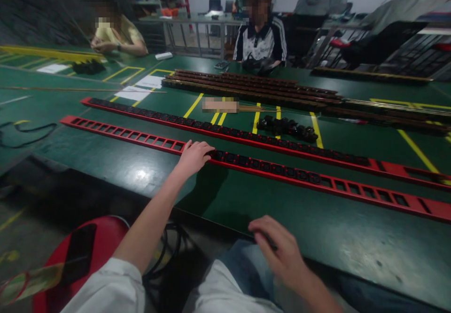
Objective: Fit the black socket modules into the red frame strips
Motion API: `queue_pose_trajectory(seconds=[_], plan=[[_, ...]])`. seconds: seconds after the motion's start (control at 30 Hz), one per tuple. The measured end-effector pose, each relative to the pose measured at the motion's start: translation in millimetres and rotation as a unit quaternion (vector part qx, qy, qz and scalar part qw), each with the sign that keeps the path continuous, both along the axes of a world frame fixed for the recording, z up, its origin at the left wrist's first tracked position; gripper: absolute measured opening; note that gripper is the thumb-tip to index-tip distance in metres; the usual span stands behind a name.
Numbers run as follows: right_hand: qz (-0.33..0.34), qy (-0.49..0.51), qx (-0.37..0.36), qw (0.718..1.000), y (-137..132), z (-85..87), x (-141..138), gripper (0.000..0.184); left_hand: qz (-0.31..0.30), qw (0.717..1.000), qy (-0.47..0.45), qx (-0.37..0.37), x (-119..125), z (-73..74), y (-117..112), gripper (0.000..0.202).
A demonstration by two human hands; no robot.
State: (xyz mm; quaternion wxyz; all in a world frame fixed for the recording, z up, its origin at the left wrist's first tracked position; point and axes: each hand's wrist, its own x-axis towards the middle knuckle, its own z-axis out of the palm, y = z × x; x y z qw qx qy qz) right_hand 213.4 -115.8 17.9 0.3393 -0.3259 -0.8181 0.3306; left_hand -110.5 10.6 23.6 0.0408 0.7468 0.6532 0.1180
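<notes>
Two long red strips with rows of square cut-outs lie side by side on the green table. The nearer red strip (pixel 155 144) has black socket modules (pixel 253 163) in its middle stretch and bare cut-outs towards both ends. My left hand (pixel 195 157) reaches onto it, with bent fingertips on a black socket at the left end of that row. In the farther red strip (pixel 310 156), black modules fill nearly the whole length. My right hand (pixel 278 245) hovers by the table's front edge, fingers curled; something dark shows under them, too hidden to name.
Beyond the strips lie a pile of black parts (pixel 287 128), a stack of long dark rails (pixel 246 87) and white papers (pixel 132 93). A red stool (pixel 109 238) with a phone (pixel 80 252) stands at lower left. Co-workers sit across the table.
</notes>
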Motion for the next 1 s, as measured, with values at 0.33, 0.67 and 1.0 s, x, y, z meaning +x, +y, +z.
queue_pose_trajectory(seconds=[0.33, 0.67, 1.0], plan=[[-0.396, -0.232, 0.241, 0.855, 144, -25.0, 171, 0.034, 0.081, 0.993, 0.012, 0.085, 45, -8.5, -16, 0.031], [-0.392, -0.245, 0.140, 0.876, 139, -45.4, 188, 0.034, -0.149, 0.988, -0.026, 0.040, 166, -14.6, -3, 0.047], [-0.336, -0.225, 0.190, 0.895, 131, -41.9, 194, 0.037, -0.202, 0.978, 0.051, 0.033, 261, -17.3, 26, 0.049]])
